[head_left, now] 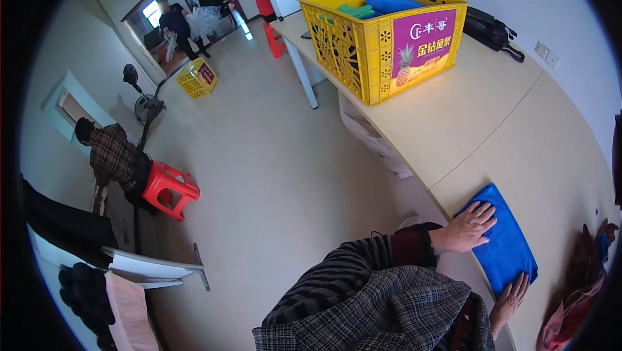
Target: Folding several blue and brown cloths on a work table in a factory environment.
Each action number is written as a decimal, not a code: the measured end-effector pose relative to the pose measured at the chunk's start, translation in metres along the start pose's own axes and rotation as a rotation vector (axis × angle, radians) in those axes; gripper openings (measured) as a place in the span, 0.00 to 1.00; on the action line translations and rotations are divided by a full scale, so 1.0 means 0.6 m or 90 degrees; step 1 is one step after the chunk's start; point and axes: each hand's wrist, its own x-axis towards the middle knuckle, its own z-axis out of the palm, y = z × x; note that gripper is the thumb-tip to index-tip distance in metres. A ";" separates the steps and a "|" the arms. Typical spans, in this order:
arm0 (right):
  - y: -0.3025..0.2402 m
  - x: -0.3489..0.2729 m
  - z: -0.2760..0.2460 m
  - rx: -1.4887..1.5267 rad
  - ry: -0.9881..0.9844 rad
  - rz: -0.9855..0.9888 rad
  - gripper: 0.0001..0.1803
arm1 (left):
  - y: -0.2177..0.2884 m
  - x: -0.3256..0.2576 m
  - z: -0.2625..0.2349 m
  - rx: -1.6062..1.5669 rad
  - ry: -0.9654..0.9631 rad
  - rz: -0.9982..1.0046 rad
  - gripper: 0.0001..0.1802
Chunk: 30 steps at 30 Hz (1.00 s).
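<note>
A blue cloth (506,247), folded into a flat oblong, lies along the near edge of the light wooden table (479,163). My left hand (468,226) rests flat on its far left part, fingers stretched out. At the cloth's nearer end, my right hand (510,302) presses lightly with its fingers extended over the border. Neither hand grips anything. Farther up the table stands a yellow plastic crate (350,59) with a purple label, and a blue cloth (394,3) and a green cloth (356,11) show inside it.
A black bag (486,30) lies behind the crate by the wall. Dark red and pink fabric (576,286) is at the right. Across the floor are a person on a red stool (170,189), a fan (148,105), another yellow crate (197,79) and a person carrying clear plastic.
</note>
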 end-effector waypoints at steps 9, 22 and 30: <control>-0.046 0.050 -0.016 -0.141 -0.009 0.020 0.29 | 0.041 0.038 0.017 0.012 -0.057 0.040 0.35; -0.100 0.095 0.005 -0.139 -0.094 0.005 0.32 | 0.033 0.067 0.045 -0.063 -0.066 0.048 0.37; -0.032 0.091 0.011 -0.139 -0.052 -0.007 0.32 | 0.017 0.072 0.020 -0.035 -0.074 -0.048 0.37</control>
